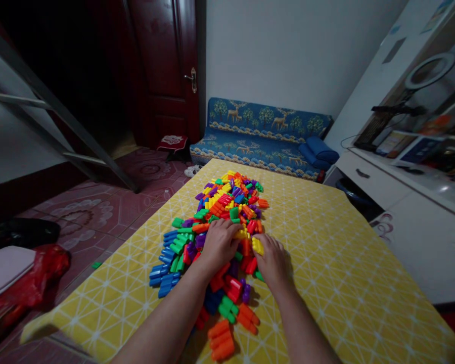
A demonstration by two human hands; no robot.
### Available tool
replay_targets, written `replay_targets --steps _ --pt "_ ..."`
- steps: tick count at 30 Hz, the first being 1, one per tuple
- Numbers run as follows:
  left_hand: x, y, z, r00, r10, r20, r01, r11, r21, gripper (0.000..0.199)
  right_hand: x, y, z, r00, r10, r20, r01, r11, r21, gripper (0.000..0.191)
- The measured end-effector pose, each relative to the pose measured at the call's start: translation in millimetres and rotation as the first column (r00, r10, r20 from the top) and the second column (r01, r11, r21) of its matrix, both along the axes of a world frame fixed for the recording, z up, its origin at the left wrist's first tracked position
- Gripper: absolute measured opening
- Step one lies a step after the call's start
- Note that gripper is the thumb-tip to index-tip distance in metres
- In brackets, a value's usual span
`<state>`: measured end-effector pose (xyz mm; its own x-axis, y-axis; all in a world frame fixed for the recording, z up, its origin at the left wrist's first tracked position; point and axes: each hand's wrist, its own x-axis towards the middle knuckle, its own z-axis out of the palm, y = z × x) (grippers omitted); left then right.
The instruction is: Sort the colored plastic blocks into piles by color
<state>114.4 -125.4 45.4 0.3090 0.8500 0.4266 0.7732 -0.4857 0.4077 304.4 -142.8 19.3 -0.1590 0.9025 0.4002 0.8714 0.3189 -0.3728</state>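
Observation:
Both hands are over a long heap of coloured plastic building blocks in red, orange, yellow, green, blue and purple. My left hand is closed with a yellow block at its fingertips. A second yellow block is pinched in my right hand, a small gap away from the first. Beneath my forearms lie further blocks, among them an orange block near the front and a green block. My left arm hides part of the heap.
A yellow cloth with white lines covers the table. Behind it stands a blue patterned sofa. A white cabinet is at the right, a ladder at the left. A red bag and a green piece lie on the floor.

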Motion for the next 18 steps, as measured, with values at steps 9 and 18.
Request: replay_targets --steps 9,18 --pt "1 -4 0.7 0.935 -0.250 0.251 0.241 0.968 0.069 0.030 -17 -7 6.2 0.617 -0.080 -0.782 0.005 0.995 -0.098 0.032" --pt "2 -9 3.4 0.930 -0.249 0.270 0.246 0.968 0.047 0.040 -26 -17 15.7 0.656 -0.094 -0.749 -0.120 0.967 -0.226 0.051"
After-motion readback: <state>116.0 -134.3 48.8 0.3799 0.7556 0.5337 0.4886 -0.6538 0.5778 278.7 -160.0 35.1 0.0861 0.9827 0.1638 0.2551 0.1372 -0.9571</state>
